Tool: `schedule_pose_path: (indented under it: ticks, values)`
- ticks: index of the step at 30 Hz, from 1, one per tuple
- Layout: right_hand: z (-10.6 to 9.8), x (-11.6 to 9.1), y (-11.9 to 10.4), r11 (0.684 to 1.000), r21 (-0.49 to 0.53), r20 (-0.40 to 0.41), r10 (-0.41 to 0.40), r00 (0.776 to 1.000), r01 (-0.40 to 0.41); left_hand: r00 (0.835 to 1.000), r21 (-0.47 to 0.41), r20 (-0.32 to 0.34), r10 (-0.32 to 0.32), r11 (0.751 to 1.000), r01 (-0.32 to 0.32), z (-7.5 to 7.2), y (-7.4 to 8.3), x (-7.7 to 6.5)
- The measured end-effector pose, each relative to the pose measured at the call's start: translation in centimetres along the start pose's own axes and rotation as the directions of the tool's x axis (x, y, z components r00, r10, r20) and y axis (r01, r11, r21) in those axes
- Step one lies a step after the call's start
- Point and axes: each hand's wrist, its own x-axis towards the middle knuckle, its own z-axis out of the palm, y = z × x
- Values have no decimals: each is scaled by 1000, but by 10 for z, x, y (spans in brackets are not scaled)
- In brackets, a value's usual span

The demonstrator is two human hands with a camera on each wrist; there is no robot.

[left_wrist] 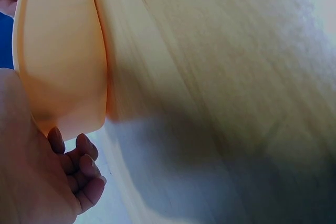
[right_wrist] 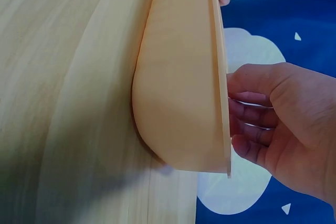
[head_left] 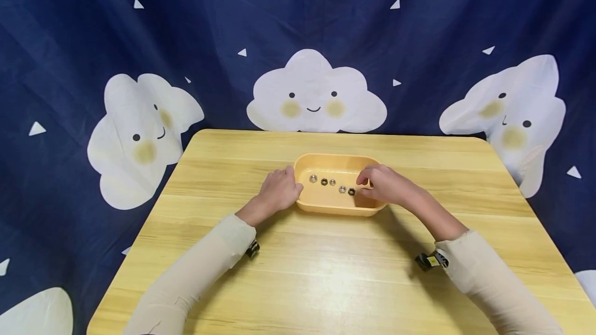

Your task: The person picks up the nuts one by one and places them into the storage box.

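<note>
A peach-coloured plastic tray (head_left: 326,211) sits on the table, with several hex nuts inside in a loose slanting row. Some nuts are silver, like the one at the left end (head_left: 313,178); others are dark, like the one at the right end (head_left: 351,191). My left hand (head_left: 279,190) grips the tray's left end, thumb over the rim and fingers outside it. Over the tray's right end, my right hand (head_left: 384,184) reaches in with bent fingers, thumb and forefinger apart beside the right-end dark nut. In the right wrist view the tray wall hides the fingertips.
The wood-grain table (head_left: 298,273) extends around the tray on all sides. A dark blue curtain (head_left: 298,9) with white clouds hangs behind its far edge. Small dark devices are worn at the left cuff (head_left: 253,248) and right cuff (head_left: 432,261).
</note>
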Motion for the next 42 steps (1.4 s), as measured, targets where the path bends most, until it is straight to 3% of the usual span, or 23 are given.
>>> schedule_pose_path:
  ticks: [21,29,42]
  values:
    - [-8,-34,19,998,50,-138,47,989,-41,1000,-8,4,-3,1000,3,2,0,-1]
    - [-10,-43,24,999,34,-156,39,987,-34,1000,0,13,-7,1000,7,0,0,0]
    - [-9,-64,36,995,35,-162,95,982,-90,1000,-13,7,1,1000,0,0,-1,-1]
